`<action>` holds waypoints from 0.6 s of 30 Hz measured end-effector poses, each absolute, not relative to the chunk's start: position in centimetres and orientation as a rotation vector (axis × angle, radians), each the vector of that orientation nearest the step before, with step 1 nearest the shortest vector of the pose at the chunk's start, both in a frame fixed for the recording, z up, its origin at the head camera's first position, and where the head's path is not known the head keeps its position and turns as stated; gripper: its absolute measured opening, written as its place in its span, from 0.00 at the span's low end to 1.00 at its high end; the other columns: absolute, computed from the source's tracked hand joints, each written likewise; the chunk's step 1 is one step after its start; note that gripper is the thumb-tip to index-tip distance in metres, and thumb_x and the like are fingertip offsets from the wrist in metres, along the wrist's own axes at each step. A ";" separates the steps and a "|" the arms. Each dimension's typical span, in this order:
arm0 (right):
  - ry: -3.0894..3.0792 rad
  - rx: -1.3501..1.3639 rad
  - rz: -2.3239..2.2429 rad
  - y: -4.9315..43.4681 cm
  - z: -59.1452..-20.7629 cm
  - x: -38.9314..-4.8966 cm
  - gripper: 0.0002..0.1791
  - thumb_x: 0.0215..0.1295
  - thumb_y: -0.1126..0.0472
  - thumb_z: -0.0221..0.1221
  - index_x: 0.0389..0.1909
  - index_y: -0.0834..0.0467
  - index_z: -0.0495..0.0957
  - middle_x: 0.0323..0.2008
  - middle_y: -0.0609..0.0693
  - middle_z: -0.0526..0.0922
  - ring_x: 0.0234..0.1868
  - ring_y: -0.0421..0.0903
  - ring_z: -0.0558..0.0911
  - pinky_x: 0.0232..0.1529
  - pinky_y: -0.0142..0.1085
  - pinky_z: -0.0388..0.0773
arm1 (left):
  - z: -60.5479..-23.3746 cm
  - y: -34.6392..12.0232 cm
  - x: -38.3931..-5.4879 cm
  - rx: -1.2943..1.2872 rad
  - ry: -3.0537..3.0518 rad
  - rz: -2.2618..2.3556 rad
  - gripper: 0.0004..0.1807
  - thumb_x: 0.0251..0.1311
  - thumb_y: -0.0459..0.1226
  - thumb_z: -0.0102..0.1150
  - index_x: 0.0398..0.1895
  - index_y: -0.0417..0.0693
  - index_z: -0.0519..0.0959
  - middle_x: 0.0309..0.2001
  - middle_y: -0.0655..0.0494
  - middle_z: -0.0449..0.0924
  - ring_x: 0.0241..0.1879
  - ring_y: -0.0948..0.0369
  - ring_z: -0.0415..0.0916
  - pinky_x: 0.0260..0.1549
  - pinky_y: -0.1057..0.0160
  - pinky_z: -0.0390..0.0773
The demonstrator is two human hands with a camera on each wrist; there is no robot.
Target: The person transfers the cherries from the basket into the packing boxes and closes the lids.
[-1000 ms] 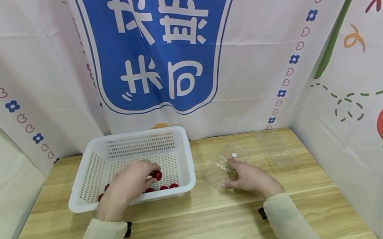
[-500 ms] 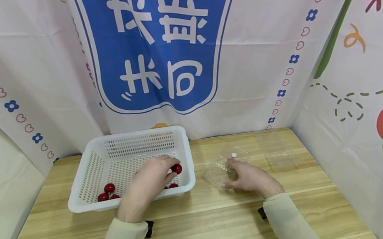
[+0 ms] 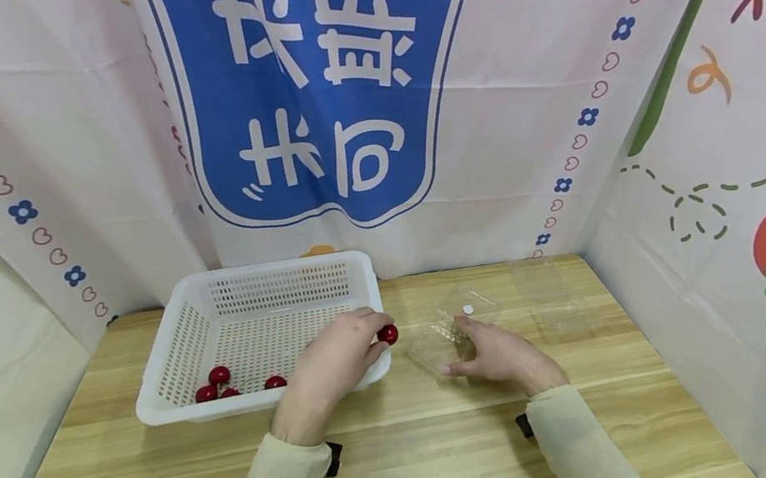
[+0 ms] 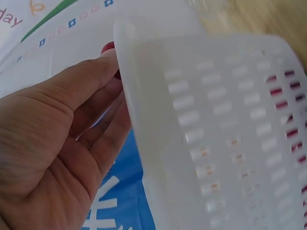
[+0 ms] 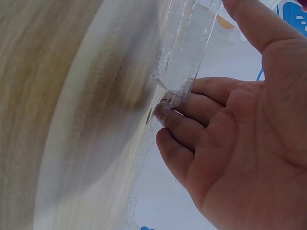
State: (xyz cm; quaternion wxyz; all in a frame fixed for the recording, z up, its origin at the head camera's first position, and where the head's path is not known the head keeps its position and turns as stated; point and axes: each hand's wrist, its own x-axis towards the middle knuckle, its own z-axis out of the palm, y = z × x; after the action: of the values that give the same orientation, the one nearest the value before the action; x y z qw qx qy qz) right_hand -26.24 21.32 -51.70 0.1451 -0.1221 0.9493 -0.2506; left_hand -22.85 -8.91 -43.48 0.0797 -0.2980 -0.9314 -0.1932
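My left hand (image 3: 335,359) pinches a glossy red cherry (image 3: 388,334) between thumb and fingertips, over the right rim of the white plastic basket (image 3: 191,412). In the left wrist view the basket's wall (image 4: 148,120) hides most of that cherry (image 4: 108,47). Several more red cherries (image 3: 219,375) lie in the basket along its near side. To the right, my right hand (image 3: 502,350) holds a clear plastic box (image 3: 431,342) on the table, thumb at the near side and fingers at the far side. In the right wrist view the fingers touch the box's corner (image 5: 180,72).
Another clear plastic piece (image 3: 553,299) lies flat at the table's back right. A round white sticker (image 3: 468,309) shows on the clear plastic near my right hand. Printed cloth (image 3: 493,170) hangs behind the wooden table (image 3: 421,469) and at its sides.
My left hand has carried the cherry rightward, from inside the basket to over its right rim. More cherries in the basket have come into sight behind it. My right hand has stayed put.
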 end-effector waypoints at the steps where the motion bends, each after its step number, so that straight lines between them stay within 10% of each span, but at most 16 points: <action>1: 2.733 -0.353 -0.724 21.3 -51.7 -26.2 0.62 0.74 0.37 0.80 0.94 0.63 0.60 0.93 0.62 0.64 0.91 0.67 0.70 0.92 0.65 0.69 | -43.6 -8.6 -22.8 -0.894 -2.787 -0.587 0.12 0.76 0.30 0.76 0.58 0.42 0.92 0.53 0.47 0.96 0.54 0.49 0.95 0.61 0.48 0.95; 18: 2.720 -0.345 -0.755 21.4 -51.6 -26.3 0.63 0.72 0.37 0.80 0.94 0.63 0.59 0.92 0.63 0.66 0.90 0.67 0.72 0.91 0.65 0.71 | -45.8 -3.5 -23.7 -0.994 -2.797 -0.516 0.10 0.79 0.34 0.75 0.58 0.45 0.92 0.53 0.51 0.96 0.54 0.52 0.95 0.59 0.52 0.96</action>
State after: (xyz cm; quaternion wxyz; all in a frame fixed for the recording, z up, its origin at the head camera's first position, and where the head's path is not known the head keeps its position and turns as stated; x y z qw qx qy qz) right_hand -26.27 21.36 -51.58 0.1482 -0.1198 0.9459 -0.2627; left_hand -23.68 -3.54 -45.78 0.0642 -0.3294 -0.9264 -0.1710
